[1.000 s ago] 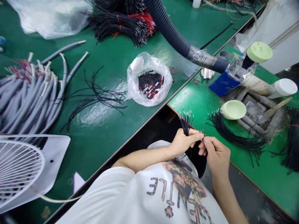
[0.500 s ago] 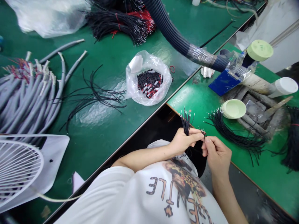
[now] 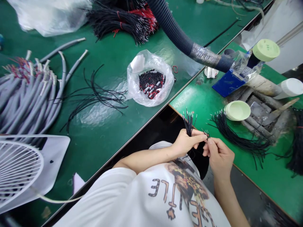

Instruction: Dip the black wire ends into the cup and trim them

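Note:
Over my lap, my left hand (image 3: 186,142) is closed around a bunch of thin black wires (image 3: 188,123), their silvery tips pointing up. Its thumb and forefinger reach across to a few more black wires (image 3: 206,135). My right hand (image 3: 219,154) pinches those same few wires from the other side, so the fingertips of both hands nearly meet. The lower ends of the wires are mostly hidden by my hands. A larger bundle of black wires (image 3: 239,135) lies on the green bench to the right of my hands.
A clear plastic bag (image 3: 132,82) of small black, red and grey pieces sits on the green table (image 3: 111,132). Thick grey cables (image 3: 35,101) and a white fan (image 3: 54,164) are at left. A ribbed hose (image 3: 175,31) leads to a blue nozzle (image 3: 228,83) beside a pale green cup (image 3: 238,111).
Both hands stay almost in place, still at the same wires. The right fingers have shifted very slightly, and the view has moved a little.

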{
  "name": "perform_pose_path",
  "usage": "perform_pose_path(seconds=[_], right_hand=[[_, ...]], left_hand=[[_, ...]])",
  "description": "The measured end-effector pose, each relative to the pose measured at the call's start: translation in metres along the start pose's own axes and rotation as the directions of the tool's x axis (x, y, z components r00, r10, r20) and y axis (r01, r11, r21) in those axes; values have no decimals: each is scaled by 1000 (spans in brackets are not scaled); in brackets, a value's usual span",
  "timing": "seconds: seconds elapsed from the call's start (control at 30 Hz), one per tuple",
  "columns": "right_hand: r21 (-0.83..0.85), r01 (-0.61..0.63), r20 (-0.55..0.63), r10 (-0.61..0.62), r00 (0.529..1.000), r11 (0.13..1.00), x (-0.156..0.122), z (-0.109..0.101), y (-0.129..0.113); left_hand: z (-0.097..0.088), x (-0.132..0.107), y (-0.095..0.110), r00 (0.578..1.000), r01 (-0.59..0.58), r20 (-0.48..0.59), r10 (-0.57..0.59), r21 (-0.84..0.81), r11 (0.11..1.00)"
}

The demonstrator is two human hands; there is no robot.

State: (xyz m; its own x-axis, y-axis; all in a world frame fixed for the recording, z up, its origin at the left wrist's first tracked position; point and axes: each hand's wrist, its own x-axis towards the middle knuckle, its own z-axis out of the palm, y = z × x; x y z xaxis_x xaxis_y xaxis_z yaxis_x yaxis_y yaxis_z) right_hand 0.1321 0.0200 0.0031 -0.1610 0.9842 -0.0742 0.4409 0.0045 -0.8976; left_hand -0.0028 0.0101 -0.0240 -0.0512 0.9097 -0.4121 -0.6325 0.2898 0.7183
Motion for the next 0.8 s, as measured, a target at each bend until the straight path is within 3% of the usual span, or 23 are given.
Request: perform_pose_path(seconds=[0.33,0.8], right_hand=[[-96,88,-7,-90,996,991,3,-3,-1],[-158,104,-7,-106,994,982,5,-6,3]], left_hand=[[0,4,-1,1000,-19,-2,19,-8,1000],[2,4,-5,1000,-25,8,25,37,999]])
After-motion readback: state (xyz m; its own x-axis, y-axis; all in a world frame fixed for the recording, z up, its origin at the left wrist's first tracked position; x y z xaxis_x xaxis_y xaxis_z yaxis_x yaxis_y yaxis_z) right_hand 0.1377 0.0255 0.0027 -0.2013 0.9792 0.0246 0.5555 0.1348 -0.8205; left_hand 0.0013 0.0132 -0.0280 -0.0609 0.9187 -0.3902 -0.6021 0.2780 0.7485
